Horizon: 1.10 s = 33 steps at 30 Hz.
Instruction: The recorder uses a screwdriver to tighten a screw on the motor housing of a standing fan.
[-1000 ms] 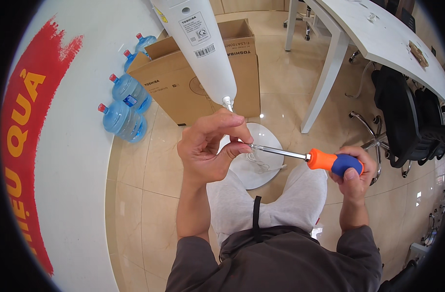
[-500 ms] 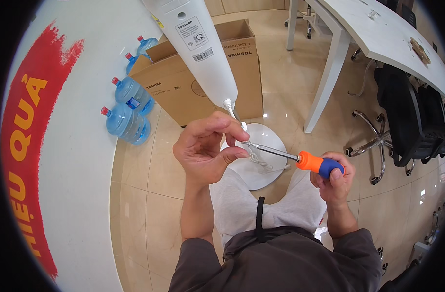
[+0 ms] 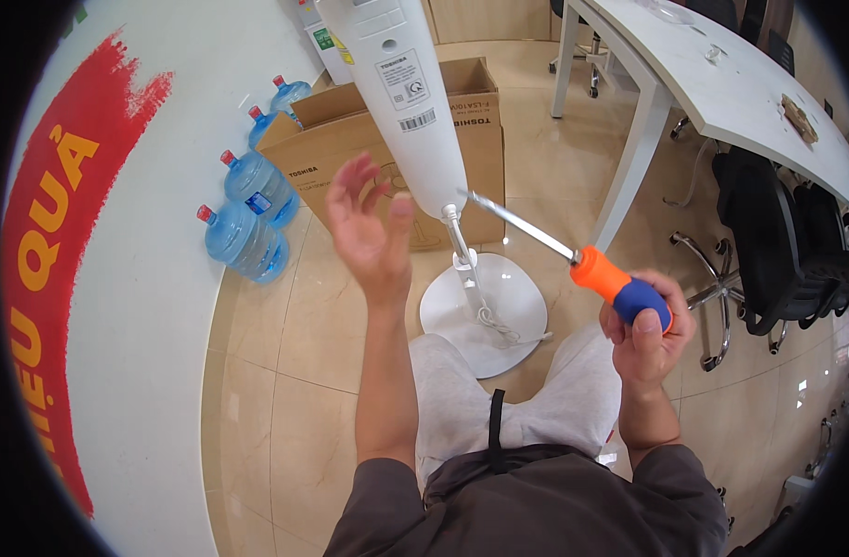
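Observation:
My right hand point(image 3: 654, 336) is wrapped round the orange and blue handle of a screwdriver point(image 3: 599, 269). The metal shaft slants up to the left. Its tip appears beside the lower end of the white stand fan's body point(image 3: 415, 139); whether they touch I cannot tell. Left of that body my left hand point(image 3: 373, 232) is raised, fingers apart, with nothing visible in it. Below the body, a thin pole point(image 3: 458, 237) runs down to a round white base point(image 3: 443, 316) on the floor in front of my knees. A white cord point(image 3: 489, 320) lies bundled on the base.
Behind the fan stands an opened cardboard box point(image 3: 475, 148). Several blue water bottles point(image 3: 248, 241) line the wall at left. To the right are a white table point(image 3: 712, 74) and black wheeled chairs point(image 3: 768, 241).
My left hand has moved up and left, its fingers spreading from a near pinch by the screwdriver tip. The screwdriver has tilted, its tip rising. The view has shifted slightly.

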{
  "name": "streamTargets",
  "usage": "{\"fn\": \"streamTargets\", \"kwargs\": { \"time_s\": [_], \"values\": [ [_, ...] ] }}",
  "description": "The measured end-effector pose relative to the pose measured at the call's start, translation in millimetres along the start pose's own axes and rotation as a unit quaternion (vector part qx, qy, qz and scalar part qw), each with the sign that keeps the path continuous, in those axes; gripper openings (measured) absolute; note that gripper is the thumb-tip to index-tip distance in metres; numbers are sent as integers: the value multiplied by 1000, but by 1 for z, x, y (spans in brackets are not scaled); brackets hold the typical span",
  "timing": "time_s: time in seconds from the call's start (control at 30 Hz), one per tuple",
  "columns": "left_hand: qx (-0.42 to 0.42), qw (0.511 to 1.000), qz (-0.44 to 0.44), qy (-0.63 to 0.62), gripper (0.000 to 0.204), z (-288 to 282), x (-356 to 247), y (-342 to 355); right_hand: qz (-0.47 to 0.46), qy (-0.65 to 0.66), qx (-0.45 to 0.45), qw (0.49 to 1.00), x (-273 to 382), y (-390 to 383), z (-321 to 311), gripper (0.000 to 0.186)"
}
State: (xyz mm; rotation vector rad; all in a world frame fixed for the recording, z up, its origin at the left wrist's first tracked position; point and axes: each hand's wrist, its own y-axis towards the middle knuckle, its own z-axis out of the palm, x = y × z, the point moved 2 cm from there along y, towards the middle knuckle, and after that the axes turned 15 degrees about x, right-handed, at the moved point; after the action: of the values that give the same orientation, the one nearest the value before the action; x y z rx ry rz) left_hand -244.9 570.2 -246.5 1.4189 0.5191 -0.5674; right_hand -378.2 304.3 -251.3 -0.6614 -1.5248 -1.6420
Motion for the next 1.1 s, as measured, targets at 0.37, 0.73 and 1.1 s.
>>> {"fn": "streamTargets", "kwargs": {
  "time_s": [0.37, 0.73, 1.1],
  "values": [
    [74, 995, -67, 24, 85, 38, 23, 62, -96, -302, -40, 947, 38, 64, 45, 44],
    [15, 994, -26, 101, 50, 42, 26, 57, -173, -457, -2, 872, 41, 78, 59, 44],
    [10, 997, -8, 80, 53, 41, 26, 56, -191, -452, -2, 871, 40, 89, 69, 36]
  ]
}}
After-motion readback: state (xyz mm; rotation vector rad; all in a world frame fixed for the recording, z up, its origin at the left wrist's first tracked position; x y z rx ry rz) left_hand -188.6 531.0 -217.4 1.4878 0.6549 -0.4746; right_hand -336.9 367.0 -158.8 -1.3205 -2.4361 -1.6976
